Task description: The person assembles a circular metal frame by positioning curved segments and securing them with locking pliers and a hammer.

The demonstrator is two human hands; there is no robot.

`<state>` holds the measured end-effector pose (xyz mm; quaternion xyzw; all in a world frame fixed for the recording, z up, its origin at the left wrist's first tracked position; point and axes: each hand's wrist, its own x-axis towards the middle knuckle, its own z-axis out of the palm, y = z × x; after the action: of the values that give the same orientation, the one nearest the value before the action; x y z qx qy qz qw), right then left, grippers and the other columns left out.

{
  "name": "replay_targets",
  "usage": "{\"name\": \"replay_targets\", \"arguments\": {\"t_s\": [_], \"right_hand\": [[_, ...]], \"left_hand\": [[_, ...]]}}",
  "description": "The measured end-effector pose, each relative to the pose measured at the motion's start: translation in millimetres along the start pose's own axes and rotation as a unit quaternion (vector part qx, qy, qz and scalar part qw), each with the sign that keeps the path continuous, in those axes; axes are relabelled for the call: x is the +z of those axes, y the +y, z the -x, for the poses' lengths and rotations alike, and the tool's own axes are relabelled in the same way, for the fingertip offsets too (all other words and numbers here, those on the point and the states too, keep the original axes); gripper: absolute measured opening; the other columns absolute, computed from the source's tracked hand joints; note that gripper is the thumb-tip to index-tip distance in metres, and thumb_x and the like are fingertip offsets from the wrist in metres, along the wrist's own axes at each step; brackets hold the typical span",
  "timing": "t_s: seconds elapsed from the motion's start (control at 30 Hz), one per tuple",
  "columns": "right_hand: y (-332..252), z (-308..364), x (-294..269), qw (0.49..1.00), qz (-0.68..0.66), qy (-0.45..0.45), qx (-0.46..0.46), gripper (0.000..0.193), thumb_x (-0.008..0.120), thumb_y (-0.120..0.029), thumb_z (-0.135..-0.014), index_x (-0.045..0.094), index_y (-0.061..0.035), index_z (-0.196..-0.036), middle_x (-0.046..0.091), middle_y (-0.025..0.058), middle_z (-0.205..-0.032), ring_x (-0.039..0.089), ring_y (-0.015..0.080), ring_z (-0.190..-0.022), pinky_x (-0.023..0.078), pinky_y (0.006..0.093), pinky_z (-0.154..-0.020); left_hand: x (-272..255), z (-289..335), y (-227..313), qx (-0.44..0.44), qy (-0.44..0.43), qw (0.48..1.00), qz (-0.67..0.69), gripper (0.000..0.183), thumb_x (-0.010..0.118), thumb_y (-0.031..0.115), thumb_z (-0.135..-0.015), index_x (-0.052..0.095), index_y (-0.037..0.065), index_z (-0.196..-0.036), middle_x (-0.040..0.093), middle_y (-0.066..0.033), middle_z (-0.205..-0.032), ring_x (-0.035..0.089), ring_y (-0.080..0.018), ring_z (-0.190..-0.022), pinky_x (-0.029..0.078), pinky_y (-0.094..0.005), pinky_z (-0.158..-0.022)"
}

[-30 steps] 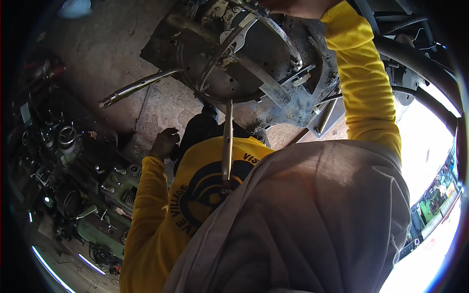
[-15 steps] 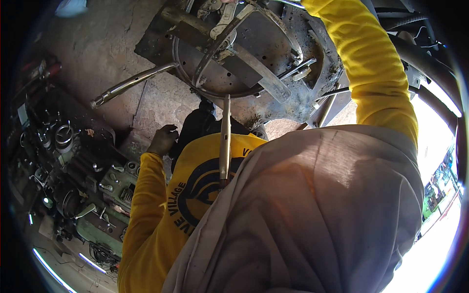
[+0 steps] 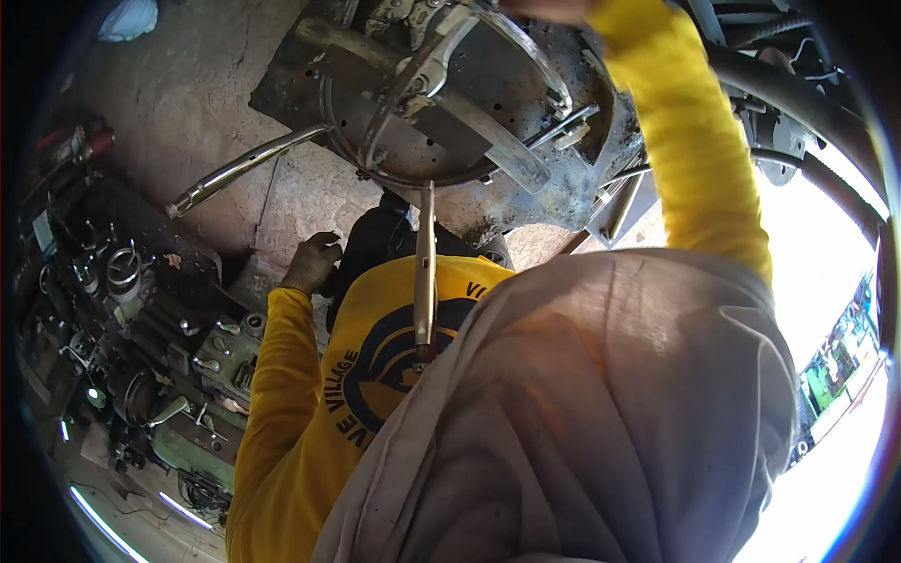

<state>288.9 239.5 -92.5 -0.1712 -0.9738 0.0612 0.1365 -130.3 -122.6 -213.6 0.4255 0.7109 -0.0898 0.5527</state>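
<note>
My left hand [image 3: 312, 264] rests beside my dark-trousered left knee, fingers loosely bent and apart, holding nothing. At the top edge my right hand [image 3: 552, 8] is blurred and partly cut off; its fingers and anything in them cannot be made out. It is nearest to a round metal ring frame [image 3: 413, 181] with curved bars. One metal tube leg [image 3: 246, 169] points left from the ring, and another tube leg [image 3: 425, 267] points toward my chest. A flat metal bar [image 3: 502, 150] lies slantwise across the ring. Locking clamp pliers [image 3: 434, 70] sit at its upper part.
Beneath the ring lies a dark, stained metal plate [image 3: 526, 202]. Rods [image 3: 563, 125] lie at its right side. Machine parts and levers [image 3: 122, 272] crowd the left. Thick dark pipes [image 3: 765, 84] run along the right. A pale bag-like thing [image 3: 129, 19] lies on the floor at upper left.
My right hand shows more at the top edge, its sleeve smeared by motion and shifted slightly left. The view has shifted a little. My left hand stays by the knee.
</note>
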Motion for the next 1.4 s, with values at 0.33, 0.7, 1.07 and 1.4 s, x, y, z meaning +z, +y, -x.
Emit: {"name": "replay_targets", "arguments": {"t_s": [0.33, 0.7, 1.07, 1.4], "right_hand": [[-53, 49, -31, 0.954, -0.156, 0.035, 0.255, 0.016, 0.071, -0.025, -0.086, 0.077, -0.0110, -0.092, 0.072, 0.0102, -0.085, 0.068, 0.0275, -0.075, 0.053, 0.0379, -0.069], [0, -7, -28, 0.996, -0.083, -0.013, 0.013, 0.018, 0.070, -0.028, -0.082, 0.076, -0.0117, -0.083, 0.071, 0.0098, -0.081, 0.064, 0.0306, -0.082, 0.049, 0.0419, -0.075], [31, -78, 17, 0.985, -0.042, -0.165, 0.000, 0.027, 0.070, -0.028, -0.081, 0.076, -0.0048, -0.092, 0.070, 0.0186, -0.095, 0.065, 0.0343, -0.089, 0.050, 0.0479, -0.082], [-51, 45, 7, 0.979, 0.009, -0.034, 0.203, 0.019, 0.073, -0.027, -0.088, 0.077, -0.0107, -0.098, 0.074, 0.0115, -0.090, 0.071, 0.0268, -0.074, 0.056, 0.0358, -0.071]], "left_hand": [[6, 6, -29, -0.019, -0.011, 0.999, 0.038, 0.049, 0.060, 0.022, -0.086, 0.059, -0.007, -0.126, 0.072, -0.0217, -0.102, 0.073, -0.0258, -0.081, 0.057, -0.0336, -0.074], [4, 12, -30, -0.004, -0.011, 0.999, 0.031, 0.047, 0.060, 0.019, -0.087, 0.058, -0.008, -0.125, 0.070, -0.0218, -0.110, 0.074, -0.0255, -0.081, 0.059, -0.0347, -0.073], [5, 17, -10, -0.051, -0.012, 0.996, 0.069, 0.049, 0.062, 0.020, -0.086, 0.058, -0.007, -0.126, 0.070, -0.0220, -0.112, 0.073, -0.0262, -0.082, 0.058, -0.0343, -0.076], [16, 12, -37, -0.048, 0.007, 0.994, 0.094, 0.048, 0.062, 0.021, -0.086, 0.060, -0.005, -0.126, 0.073, -0.0196, -0.099, 0.073, -0.0247, -0.079, 0.057, -0.0347, -0.073]]}}
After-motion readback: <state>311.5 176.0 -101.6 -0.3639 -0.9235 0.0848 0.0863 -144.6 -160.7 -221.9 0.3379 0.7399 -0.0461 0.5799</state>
